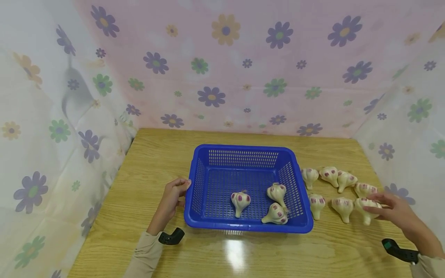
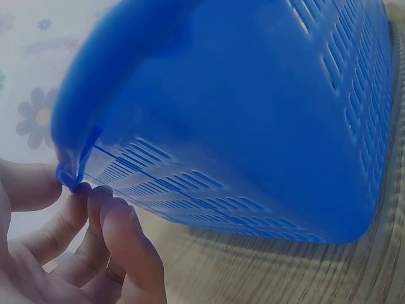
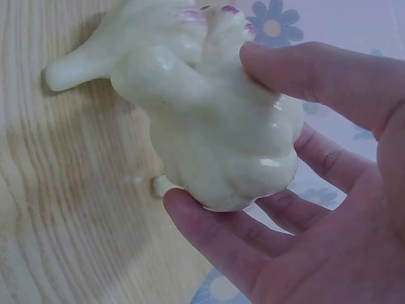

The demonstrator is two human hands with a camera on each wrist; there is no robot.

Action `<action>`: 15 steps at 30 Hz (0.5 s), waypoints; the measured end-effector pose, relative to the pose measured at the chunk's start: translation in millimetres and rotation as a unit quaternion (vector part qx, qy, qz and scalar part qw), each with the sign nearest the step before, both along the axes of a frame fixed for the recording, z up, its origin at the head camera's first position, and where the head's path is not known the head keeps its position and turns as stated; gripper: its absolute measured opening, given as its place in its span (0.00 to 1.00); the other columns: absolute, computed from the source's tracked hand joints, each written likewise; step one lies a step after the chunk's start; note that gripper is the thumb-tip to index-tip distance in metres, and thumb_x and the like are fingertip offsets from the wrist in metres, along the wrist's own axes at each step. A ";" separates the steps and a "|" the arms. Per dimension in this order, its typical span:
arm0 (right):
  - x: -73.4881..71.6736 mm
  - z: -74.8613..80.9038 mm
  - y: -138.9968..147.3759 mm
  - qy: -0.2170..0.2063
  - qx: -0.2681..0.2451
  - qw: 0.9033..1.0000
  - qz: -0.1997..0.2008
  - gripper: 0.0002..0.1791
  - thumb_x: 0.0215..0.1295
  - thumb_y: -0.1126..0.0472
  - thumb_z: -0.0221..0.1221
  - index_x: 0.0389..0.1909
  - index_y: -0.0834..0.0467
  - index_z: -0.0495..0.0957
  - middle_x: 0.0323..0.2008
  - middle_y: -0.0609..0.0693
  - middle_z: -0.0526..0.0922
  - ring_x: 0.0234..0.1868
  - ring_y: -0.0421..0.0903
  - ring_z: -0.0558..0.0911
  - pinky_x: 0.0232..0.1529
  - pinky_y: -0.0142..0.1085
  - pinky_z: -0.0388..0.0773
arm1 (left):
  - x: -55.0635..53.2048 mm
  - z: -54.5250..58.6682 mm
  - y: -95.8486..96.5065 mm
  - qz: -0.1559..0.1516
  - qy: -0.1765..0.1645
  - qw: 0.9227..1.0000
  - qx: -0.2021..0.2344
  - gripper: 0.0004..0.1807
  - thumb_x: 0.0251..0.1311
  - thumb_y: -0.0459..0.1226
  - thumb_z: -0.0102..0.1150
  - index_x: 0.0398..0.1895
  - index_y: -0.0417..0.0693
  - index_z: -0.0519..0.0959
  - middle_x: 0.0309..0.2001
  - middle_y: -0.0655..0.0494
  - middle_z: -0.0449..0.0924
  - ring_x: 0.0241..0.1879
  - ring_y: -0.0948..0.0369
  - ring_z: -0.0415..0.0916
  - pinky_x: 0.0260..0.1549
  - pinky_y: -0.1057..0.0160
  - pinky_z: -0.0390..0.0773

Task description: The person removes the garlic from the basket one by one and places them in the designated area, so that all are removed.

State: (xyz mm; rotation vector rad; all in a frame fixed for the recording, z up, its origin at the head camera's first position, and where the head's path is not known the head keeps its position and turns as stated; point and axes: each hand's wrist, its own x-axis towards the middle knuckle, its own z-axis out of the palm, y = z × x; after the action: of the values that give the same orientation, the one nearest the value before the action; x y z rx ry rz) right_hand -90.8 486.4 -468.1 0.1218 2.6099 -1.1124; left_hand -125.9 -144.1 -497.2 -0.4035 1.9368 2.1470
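Observation:
A blue plastic basket (image 1: pixel 248 226) with slotted walls stands on the wooden table. My left hand (image 1: pixel 172 197) pinches its left rim between thumb and fingers; the left wrist view shows the rim (image 2: pixel 88 95) close up. Inside the basket lie three garlic bulbs, one garlic bulb (image 1: pixel 241 201) near the middle and two toward the right wall. On the right, my right hand (image 1: pixel 399 213) holds a white, purple-marked garlic bulb (image 1: pixel 364 209). In the right wrist view the thumb lies on one side of this bulb (image 3: pixel 215 139) and the fingers curl round the other.
Several more garlic bulbs lie right of the basket, among them one garlic bulb (image 1: pixel 317 204) close to its wall and another garlic bulb (image 1: pixel 342 207) beside the held one. A flowered cloth (image 1: pixel 243 104) hangs behind the table (image 1: pixel 153 154) and along both sides.

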 end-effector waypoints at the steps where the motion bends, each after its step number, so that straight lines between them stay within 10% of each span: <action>1: 0.2 -1.1 1.2 -0.002 -0.008 1.000 0.002 0.25 0.67 0.56 0.58 0.55 0.70 0.65 0.41 0.21 0.64 0.35 0.20 0.70 0.34 0.42 0.80 | 0.1 0.2 -0.2 0.000 0.001 1.000 -0.001 0.09 0.63 0.38 0.55 0.35 0.40 0.76 0.28 0.50 0.76 0.25 0.58 0.76 0.14 0.63 0.73; 10: -1.8 -15.0 -2.3 -0.011 -0.013 1.000 0.001 0.21 0.66 0.57 0.58 0.50 0.68 0.69 0.44 0.33 0.70 0.35 0.24 0.73 0.34 0.42 0.80 | 0.6 -2.5 -1.5 -0.002 0.000 1.000 -0.002 0.11 0.63 0.40 0.56 0.36 0.39 0.76 0.29 0.49 0.77 0.26 0.57 0.76 0.15 0.62 0.74; 15: -6.7 -18.9 -8.3 -0.016 -0.001 1.000 -0.005 0.25 0.66 0.56 0.58 0.52 0.73 0.66 0.50 0.61 0.74 0.34 0.23 0.72 0.35 0.41 0.80 | 0.2 -4.1 -2.4 -0.006 0.005 1.000 -0.004 0.12 0.64 0.40 0.55 0.38 0.38 0.76 0.29 0.49 0.77 0.26 0.57 0.76 0.14 0.62 0.73</action>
State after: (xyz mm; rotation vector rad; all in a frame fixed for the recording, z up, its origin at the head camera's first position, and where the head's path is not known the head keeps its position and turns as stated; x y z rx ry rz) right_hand -97.5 478.1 -487.0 0.1517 2.5823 -1.1061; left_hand -125.7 -146.5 -501.3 -0.3831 1.9495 2.1382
